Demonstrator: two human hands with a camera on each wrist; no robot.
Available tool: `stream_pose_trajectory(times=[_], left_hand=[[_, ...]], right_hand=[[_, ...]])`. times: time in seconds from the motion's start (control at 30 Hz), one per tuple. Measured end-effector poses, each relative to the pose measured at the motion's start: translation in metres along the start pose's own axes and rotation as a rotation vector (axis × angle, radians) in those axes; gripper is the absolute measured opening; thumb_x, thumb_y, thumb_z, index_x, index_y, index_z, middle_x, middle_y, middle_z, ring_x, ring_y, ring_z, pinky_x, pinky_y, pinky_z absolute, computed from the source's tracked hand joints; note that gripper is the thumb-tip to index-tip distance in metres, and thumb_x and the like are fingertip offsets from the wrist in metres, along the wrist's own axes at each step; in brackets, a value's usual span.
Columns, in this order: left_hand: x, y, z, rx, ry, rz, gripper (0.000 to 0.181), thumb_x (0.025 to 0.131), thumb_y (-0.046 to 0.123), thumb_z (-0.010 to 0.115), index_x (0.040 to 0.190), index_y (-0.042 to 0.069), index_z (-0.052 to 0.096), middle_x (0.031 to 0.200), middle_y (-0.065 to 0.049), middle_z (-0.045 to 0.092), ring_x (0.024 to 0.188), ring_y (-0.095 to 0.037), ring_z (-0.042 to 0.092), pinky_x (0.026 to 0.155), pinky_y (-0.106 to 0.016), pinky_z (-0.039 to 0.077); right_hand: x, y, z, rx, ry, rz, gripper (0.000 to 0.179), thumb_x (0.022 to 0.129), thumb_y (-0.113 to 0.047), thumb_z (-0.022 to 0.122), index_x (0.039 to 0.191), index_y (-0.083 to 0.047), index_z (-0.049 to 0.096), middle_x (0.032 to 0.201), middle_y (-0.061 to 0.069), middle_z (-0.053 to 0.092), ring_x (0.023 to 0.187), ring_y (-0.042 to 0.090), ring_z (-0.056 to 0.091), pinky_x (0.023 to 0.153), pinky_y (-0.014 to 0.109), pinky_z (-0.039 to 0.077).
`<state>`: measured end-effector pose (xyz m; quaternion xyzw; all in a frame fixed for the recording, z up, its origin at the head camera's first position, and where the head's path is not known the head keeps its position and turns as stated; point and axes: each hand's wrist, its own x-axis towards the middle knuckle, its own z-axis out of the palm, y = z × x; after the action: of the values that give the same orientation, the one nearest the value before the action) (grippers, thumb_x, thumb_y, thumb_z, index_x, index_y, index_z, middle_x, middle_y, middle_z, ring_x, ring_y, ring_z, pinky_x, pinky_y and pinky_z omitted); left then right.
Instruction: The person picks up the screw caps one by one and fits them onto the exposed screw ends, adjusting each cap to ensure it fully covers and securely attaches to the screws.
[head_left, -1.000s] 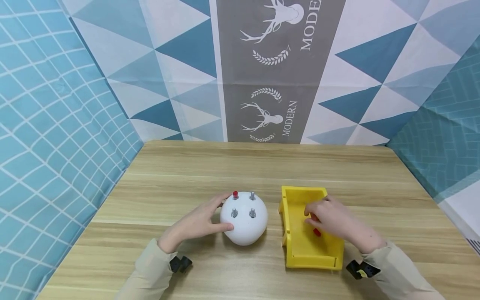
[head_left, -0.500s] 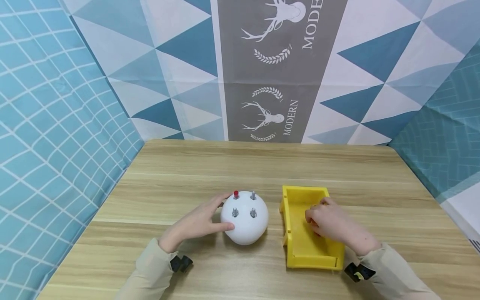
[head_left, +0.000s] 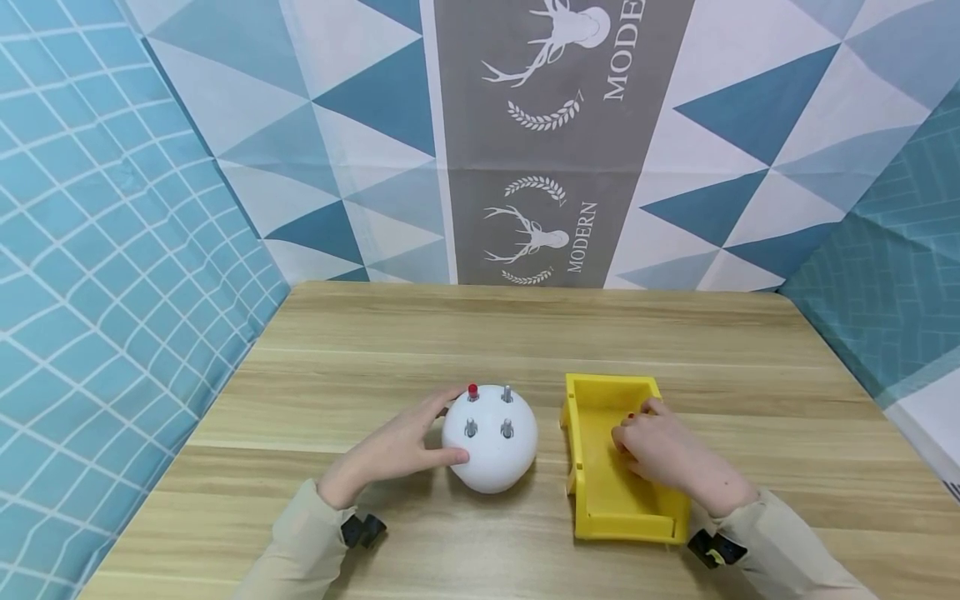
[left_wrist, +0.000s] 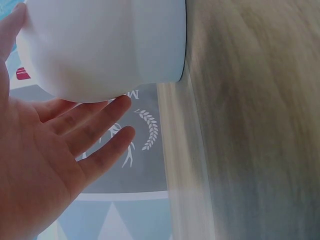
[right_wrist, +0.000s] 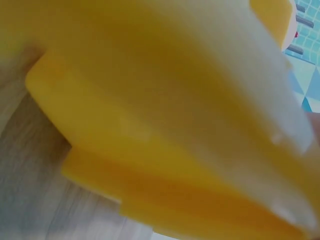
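Observation:
A white rounded body (head_left: 491,462) with several metal threaded posts (head_left: 507,427) on top stands on the table. A red cap (head_left: 472,390) sits on its back left post. My left hand (head_left: 386,446) holds the body from the left, thumb on the front and fingers round the far side. In the left wrist view, two fingers (left_wrist: 112,150) extend below the white body (left_wrist: 105,45). My right hand (head_left: 667,450) reaches into a yellow bin (head_left: 600,504), fingers bent downward. A small red piece (head_left: 632,415) shows at its far edge; I cannot tell whether the fingers pinch it.
The yellow bin stands right of the white body, its side wall (head_left: 573,442) between the body and my right hand. Its yellow plastic (right_wrist: 125,125) fills most of the right wrist view. Patterned cloth (head_left: 525,167) hangs behind the wooden table (head_left: 420,325).
My right hand has shifted slightly within the bin and its fingers have drawn in. The red pieces under it are now covered, except one at its far edge. The left hand has stayed put.

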<state>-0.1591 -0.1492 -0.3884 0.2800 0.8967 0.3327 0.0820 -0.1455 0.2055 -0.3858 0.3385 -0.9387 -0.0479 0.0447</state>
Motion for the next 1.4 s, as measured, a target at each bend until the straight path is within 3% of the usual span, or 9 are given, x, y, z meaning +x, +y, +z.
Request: stream_pose_trajectory(times=[0.27,0.73,1.4], left_hand=[[-0.0001,-0.0008,0.0005,-0.007,0.008,0.013,0.084,0.073,0.060,0.063,0.142,0.028,0.026,0.139,0.002,0.039,0.121,-0.019,0.045,0.098,-0.046,0.038],[-0.0010,-0.0011,0.0004,0.008,0.015,0.002,0.084,0.073,0.061,0.063,0.142,0.030,0.026,0.139,0.004,0.039,0.122,-0.017,0.044,0.098,-0.047,0.037],[-0.0017,0.0000,-0.0006,0.021,0.013,-0.003,0.084,0.073,0.062,0.062,0.142,0.032,0.024,0.139,0.004,0.039,0.122,-0.016,0.044,0.097,-0.047,0.038]], right_hand=[[0.0006,-0.0031,0.0013,-0.039,-0.048,0.008,0.025,0.067,-0.015,0.077,0.063,-0.017,0.052,0.059,-0.007,0.049,0.059,0.011,0.040,0.072,0.035,0.030],[0.0005,-0.0057,0.0003,-0.046,-0.042,0.019,0.025,0.065,-0.013,0.076,0.060,-0.017,0.051,0.051,-0.009,0.044,0.056,0.011,0.037,0.070,0.034,0.029],[0.0010,-0.0048,0.0021,-0.062,-0.034,0.011,0.025,0.066,-0.012,0.075,0.060,-0.017,0.052,0.053,-0.007,0.047,0.056,0.012,0.038,0.070,0.034,0.030]])
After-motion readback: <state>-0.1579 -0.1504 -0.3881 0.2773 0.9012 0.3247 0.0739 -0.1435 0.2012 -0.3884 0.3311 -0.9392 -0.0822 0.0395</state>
